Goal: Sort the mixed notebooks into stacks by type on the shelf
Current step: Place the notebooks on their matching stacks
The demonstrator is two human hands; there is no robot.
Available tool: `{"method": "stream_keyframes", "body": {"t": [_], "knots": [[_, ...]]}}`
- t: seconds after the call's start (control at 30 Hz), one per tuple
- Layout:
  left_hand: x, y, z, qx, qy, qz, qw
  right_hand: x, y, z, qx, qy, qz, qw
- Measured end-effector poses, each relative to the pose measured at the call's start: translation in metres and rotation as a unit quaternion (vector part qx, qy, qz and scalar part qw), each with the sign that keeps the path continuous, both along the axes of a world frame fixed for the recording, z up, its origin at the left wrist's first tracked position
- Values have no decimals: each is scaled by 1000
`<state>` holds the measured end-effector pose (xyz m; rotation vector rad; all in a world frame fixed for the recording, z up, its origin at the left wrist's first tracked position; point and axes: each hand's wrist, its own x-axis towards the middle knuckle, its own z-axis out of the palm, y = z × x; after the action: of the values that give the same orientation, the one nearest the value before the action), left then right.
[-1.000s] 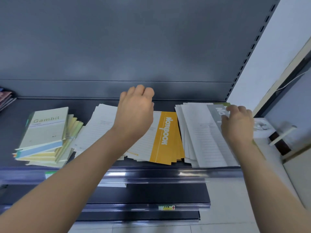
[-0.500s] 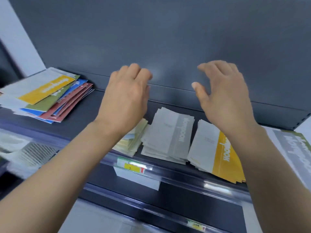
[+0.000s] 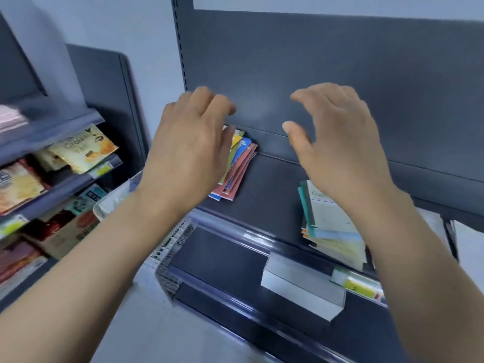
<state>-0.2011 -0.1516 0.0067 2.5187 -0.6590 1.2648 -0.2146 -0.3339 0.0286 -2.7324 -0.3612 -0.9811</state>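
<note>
Two bare forearms are reaching in from the near side, and neither hand is carrying anything. Closest to the person, a clear plastic price rail with a yellow label [image 3: 362, 287] is running along the front lip of the dark grey metal shelf [image 3: 267, 200], with a folded grey card strip [image 3: 301, 289] hanging just below it. Just behind that rail, a fanned stack of pale green notebooks with teal spines [image 3: 326, 218] is lying near the front edge, partly hidden under the right wrist. Above it the right hand [image 3: 337, 148] is hovering with its fingers spread and loosely curled, thumb out, gripping nothing. The left hand [image 3: 188, 153] is hanging at about the same height, knuckles bent, fingers relaxed and likewise empty. Further back, a loose pile of thin notebooks with red, blue, green and yellow covers [image 3: 239, 167] is lying against the foot of the dark grey back panel [image 3: 327, 61], and the left hand is covering its left half from here; I cannot tell whether the fingers are touching it. Off to the left, yellow snack packets [image 3: 83, 150] are sitting on a neighbouring rack.

To my eye the person is between picks and going for the mixed pile. The pale green stack is looking already grouped, while the coloured pile is looking unsorted. The next move is calling for the left hand to drop onto that pile and pinch one thin cover free without dragging its neighbours, then carry it to a matching stack or to open shelf space.
</note>
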Motion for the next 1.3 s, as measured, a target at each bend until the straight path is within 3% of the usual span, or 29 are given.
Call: {"method": "stream_keyframes", "body": {"t": [0.23,0.5,0.63,0.73,0.9,1.07,1.2,1.3], "knots": [[39,74,-17,-34,52,43,997,47,63,-11,-4,35,9,999],[121,98,-55,-55,181,103,977,128,80,-35,28,74,10,997],[172,97,-76,-60,303,137,941,166,81,-38,43,93,11,995],[205,94,-92,-16,390,186,902,186,79,-42,44,103,0,994],[239,82,-98,75,428,251,865,203,73,-49,46,115,-34,992],[259,86,-91,50,482,213,848,214,84,-54,65,118,-73,988],[269,101,-92,26,487,152,860,221,106,-59,86,131,-95,983],[275,125,-94,-62,456,118,880,229,122,-66,79,163,-124,976]]}}
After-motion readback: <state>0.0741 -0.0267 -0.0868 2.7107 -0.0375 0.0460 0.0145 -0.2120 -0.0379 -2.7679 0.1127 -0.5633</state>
